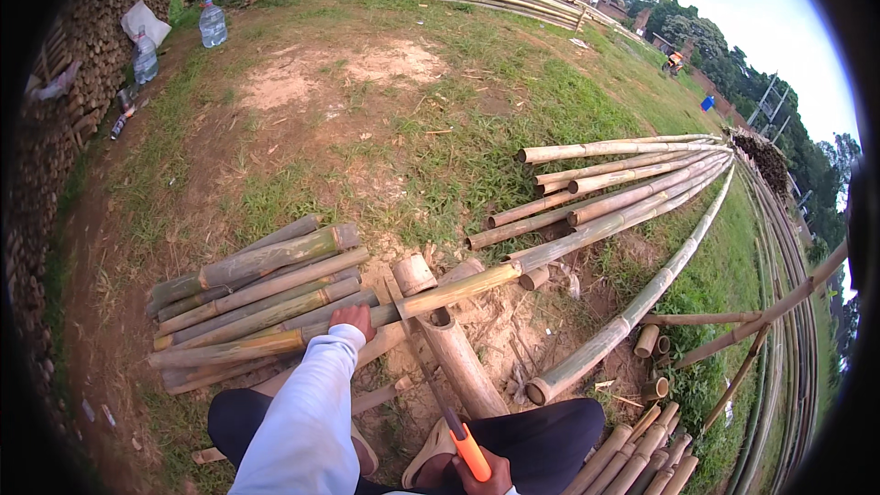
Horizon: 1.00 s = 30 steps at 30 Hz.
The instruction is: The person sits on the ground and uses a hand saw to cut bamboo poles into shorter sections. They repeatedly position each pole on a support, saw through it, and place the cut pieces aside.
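Observation:
My left hand (354,319) is closed over a long bamboo pole (467,286), which stretches from the cut pieces at left toward the far right. My right hand (490,477), low in the picture, grips the orange handle of a hand saw (428,368). Its long, narrow blade crosses the pole just right of my left hand; how deep it sits in the bamboo I cannot tell. Under the pole, a thick bamboo length (461,367) slants toward my feet. A short upright bamboo stump (414,273) stands just beyond the pole.
Cut bamboo pieces (266,275) are piled at left, with more short lengths (637,458) at lower right. Long poles (632,188) fan out at right, one (632,316) angling toward me. Bamboo rails (770,312) cross the right side. Plastic bottles (213,24) stand far left.

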Motion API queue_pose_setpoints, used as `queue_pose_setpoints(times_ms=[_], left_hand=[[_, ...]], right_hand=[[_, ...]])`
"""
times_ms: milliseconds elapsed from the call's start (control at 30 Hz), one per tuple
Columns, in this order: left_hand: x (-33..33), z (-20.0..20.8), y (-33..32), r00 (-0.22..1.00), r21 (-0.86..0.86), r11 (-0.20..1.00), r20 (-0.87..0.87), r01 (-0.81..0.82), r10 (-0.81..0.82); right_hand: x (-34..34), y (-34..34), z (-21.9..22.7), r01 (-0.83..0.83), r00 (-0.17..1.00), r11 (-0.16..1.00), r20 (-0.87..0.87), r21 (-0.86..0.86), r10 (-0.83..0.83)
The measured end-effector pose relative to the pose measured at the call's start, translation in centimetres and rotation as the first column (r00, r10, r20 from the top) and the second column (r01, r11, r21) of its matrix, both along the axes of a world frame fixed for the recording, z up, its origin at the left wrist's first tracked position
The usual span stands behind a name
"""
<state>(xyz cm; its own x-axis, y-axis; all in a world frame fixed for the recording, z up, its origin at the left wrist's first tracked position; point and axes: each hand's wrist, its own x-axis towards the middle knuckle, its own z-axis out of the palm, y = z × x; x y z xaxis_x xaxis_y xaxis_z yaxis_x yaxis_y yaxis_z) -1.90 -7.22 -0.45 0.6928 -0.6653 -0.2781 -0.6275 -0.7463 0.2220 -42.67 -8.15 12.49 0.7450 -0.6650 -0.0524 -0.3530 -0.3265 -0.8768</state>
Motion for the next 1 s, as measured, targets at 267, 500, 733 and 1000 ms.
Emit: queue_pose_setpoints(times_ms=[267,500,733,1000], left_hand=[[-0.1,0.5,-0.1,0.999,0.001,1.0,-0.023,0.03,-0.03],[0.3,0.2,-0.5,1.0,0.024,1.0,-0.014,0.019,-0.018],[-0.3,0.0,0.1,0.999,0.032,0.999,-0.035,0.041,-0.04],[-0.3,0.5,-0.3,0.999,0.045,0.998,-0.03,0.041,-0.039]], right_hand=[[5.4,-1.4,-1.8,0.037,0.999,0.999,0.006,0.031,-0.037],[2.6,-0.8,0.4,0.046,0.999,0.999,0.005,-0.007,-0.046],[5.1,-1.3,-2.2,0.021,0.994,0.999,-0.106,0.026,-0.018],[2.7,-0.9,-1.2,0.039,0.994,0.997,-0.106,0.072,-0.031]])
